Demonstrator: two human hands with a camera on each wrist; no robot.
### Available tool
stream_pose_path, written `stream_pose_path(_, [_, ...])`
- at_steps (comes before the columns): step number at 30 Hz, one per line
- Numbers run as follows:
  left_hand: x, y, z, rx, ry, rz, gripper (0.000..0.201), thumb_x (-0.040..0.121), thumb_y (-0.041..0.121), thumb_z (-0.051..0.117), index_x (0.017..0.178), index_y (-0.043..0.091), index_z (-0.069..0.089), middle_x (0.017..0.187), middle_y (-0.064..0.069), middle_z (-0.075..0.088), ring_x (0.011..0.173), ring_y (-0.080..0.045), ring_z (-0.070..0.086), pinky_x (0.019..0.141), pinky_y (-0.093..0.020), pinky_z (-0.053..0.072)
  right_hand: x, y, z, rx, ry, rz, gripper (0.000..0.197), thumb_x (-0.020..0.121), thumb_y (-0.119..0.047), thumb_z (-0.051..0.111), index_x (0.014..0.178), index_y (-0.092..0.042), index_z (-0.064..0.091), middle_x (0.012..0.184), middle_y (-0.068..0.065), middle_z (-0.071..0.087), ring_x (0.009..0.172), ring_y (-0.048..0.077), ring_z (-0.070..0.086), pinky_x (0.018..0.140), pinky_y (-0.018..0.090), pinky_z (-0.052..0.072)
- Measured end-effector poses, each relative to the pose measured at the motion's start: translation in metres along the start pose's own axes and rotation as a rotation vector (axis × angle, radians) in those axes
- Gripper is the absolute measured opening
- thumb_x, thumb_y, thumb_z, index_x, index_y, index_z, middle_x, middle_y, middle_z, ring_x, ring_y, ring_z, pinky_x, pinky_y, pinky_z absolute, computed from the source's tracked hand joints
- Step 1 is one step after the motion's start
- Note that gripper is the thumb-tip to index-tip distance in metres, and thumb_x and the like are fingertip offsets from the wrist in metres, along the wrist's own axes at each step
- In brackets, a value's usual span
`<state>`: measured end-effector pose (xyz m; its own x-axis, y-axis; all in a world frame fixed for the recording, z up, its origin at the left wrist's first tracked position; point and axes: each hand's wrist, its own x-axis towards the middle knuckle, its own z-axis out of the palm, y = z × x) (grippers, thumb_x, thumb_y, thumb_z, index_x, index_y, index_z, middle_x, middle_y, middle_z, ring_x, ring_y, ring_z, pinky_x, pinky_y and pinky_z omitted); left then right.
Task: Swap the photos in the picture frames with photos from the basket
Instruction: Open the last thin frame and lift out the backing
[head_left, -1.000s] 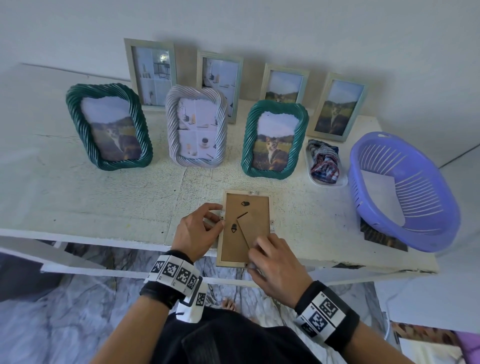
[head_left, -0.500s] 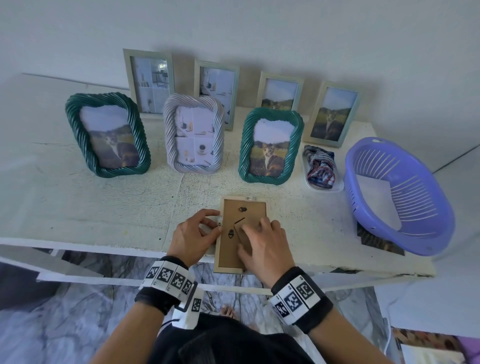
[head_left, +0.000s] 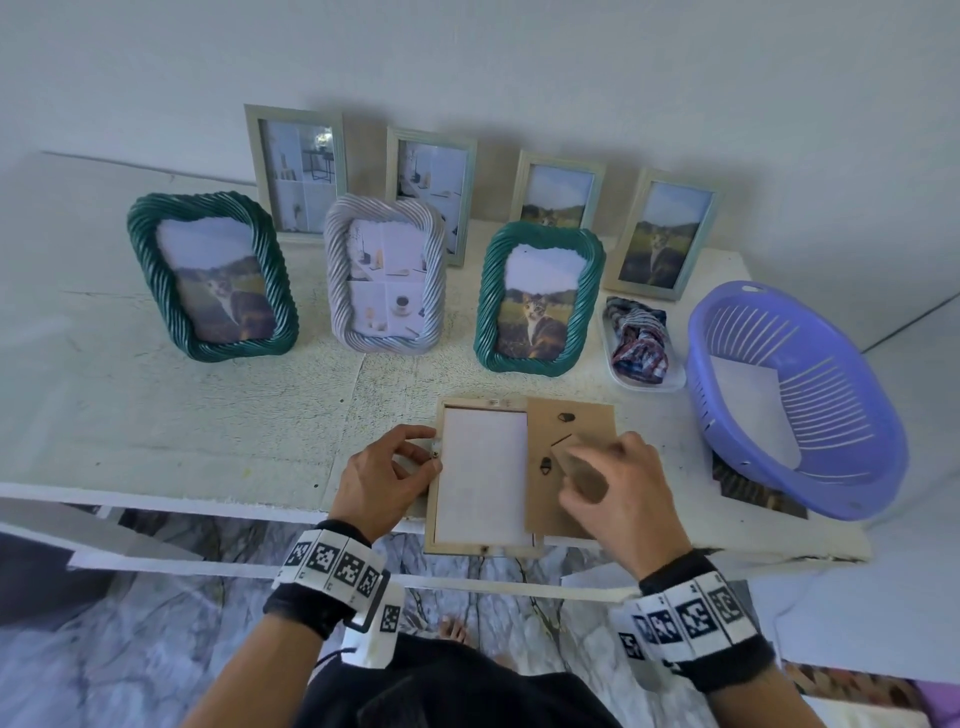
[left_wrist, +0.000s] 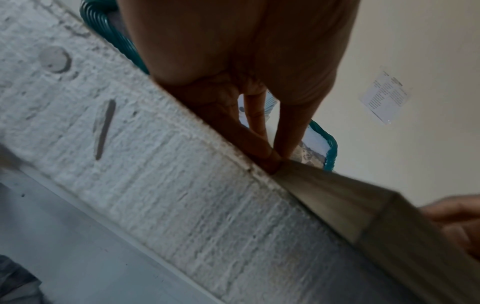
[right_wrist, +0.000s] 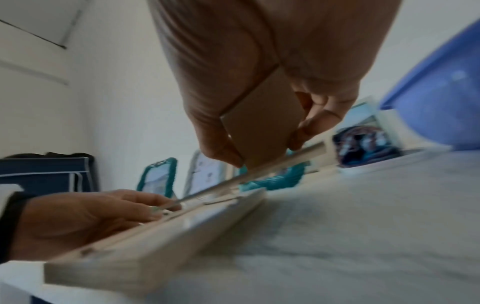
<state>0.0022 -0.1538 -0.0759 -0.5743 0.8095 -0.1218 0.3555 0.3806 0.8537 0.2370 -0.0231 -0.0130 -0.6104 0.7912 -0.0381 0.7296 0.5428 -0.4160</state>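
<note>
Lying face down at the near edge of the table (head_left: 156, 415), the wooden frame (head_left: 480, 547) is stiff and light, and we steady it with our left hand (head_left: 384, 475), fingers pinching its left rail. Our right hand (head_left: 618, 499) holds the thin, rigid backing board (head_left: 571, 431) by its fold-out stand, tilted clear to the right. The exposed photo back (head_left: 483, 475), flimsy and easily creased, lies between both hands and is best lifted by an edge.
</note>
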Motion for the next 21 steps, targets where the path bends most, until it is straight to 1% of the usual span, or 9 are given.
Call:
stream_pose_path(3, [0.001,-0.001,0.001,-0.011,0.006,-0.004,0.028,0.083,0.027,0.074,0.109,0.033,0.066,0.08,0.016,0.069,0.062,-0.001,0.061,0.069,-0.036,0.059,-0.003,0.027,-0.001,0.041,0.035,0.063,0.04,0.079,-0.029,0.073,0.119,-0.024,0.068,0.096,0.0,0.042,0.094,0.017,0.042,0.082,0.026,0.037])
stream_pose_path(7, [0.002,0.0,0.001,-0.018,0.013,-0.005,0.027,0.083,0.028,0.075,0.108,0.033,0.066,0.08,0.015,0.069,0.067,-0.006,0.064,0.071,-0.039,0.059,-0.007,0.041,0.008,0.026,-0.058,0.104,0.039,0.082,-0.032,0.07,0.121,-0.028,0.064,0.101,0.0,0.04,0.098,0.016,0.039,0.082,0.025,0.035])
stream_pose_path(9, [0.002,0.0,0.001,-0.027,0.013,-0.012,0.027,0.083,0.028,0.075,0.108,0.034,0.066,0.08,0.014,0.069,0.068,-0.009,0.066,0.071,-0.04,0.059,-0.007,0.042,0.012,-0.054,-0.057,0.097,0.039,0.082,-0.037,0.068,0.12,-0.028,0.063,0.104,0.001,0.041,0.097,0.019,0.04,0.082,0.029,0.038])
stream_pose_path(11, [0.001,0.0,0.001,-0.029,0.013,-0.02,0.026,0.083,0.029,0.075,0.108,0.035,0.066,0.081,0.014,0.07,0.07,-0.011,0.067,0.072,-0.041,0.059,-0.004,0.032,0.013,-0.13,0.012,0.055,0.04,0.081,-0.043,0.067,0.116,-0.024,0.063,0.112,0.006,0.045,0.1,0.026,0.044,0.083,0.035,0.042])
stream_pose_path(13, [0.001,0.001,0.001,-0.038,0.005,-0.023,0.026,0.084,0.028,0.075,0.106,0.039,0.065,0.082,0.013,0.07,0.068,-0.013,0.068,0.071,-0.042,0.059,-0.002,0.012,0.018,-0.078,-0.002,0.008,0.051,0.083,-0.051,0.062,0.126,-0.023,0.057,0.131,0.01,0.042,0.118,0.031,0.042,0.091,0.04,0.042])
stream_pose_path(15, [0.002,0.003,0.001,-0.048,-0.002,-0.027,0.028,0.084,0.027,0.075,0.102,0.044,0.063,0.082,0.011,0.071,0.065,-0.013,0.069,0.07,-0.041,0.06,0.001,-0.012,0.028,-0.011,-0.122,-0.03,0.074,0.081,-0.067,0.053,0.144,-0.033,0.036,0.154,0.009,0.02,0.139,0.03,0.023,0.104,0.045,0.036])
stream_pose_path(16, [0.001,0.004,0.0,-0.047,-0.002,-0.026,0.028,0.083,0.026,0.075,0.101,0.045,0.062,0.082,0.011,0.071,0.064,-0.012,0.069,0.069,-0.04,0.06,0.002,-0.023,0.034,-0.031,-0.178,-0.053,0.084,0.077,-0.077,0.047,0.148,-0.04,0.022,0.159,0.008,0.007,0.145,0.03,0.011,0.11,0.049,0.03])
stream_pose_path(18, [0.001,0.006,0.0,-0.042,0.001,-0.022,0.028,0.084,0.027,0.075,0.103,0.042,0.063,0.082,0.01,0.071,0.062,-0.009,0.069,0.067,-0.036,0.06,0.006,-0.038,0.045,-0.118,-0.275,-0.081,0.098,0.07,-0.087,0.041,0.149,-0.047,-0.002,0.161,0.009,-0.016,0.148,0.033,-0.009,0.116,0.052,0.015])
stream_pose_path(21, [0.0,0.007,0.0,-0.045,0.002,-0.028,0.026,0.084,0.026,0.074,0.105,0.038,0.064,0.082,0.01,0.071,0.061,-0.007,0.068,0.066,-0.033,0.06,0.012,-0.047,0.054,-0.206,-0.326,-0.084,0.108,0.066,-0.091,0.043,0.147,-0.048,-0.014,0.157,0.012,-0.029,0.145,0.037,-0.019,0.118,0.052,0.004])
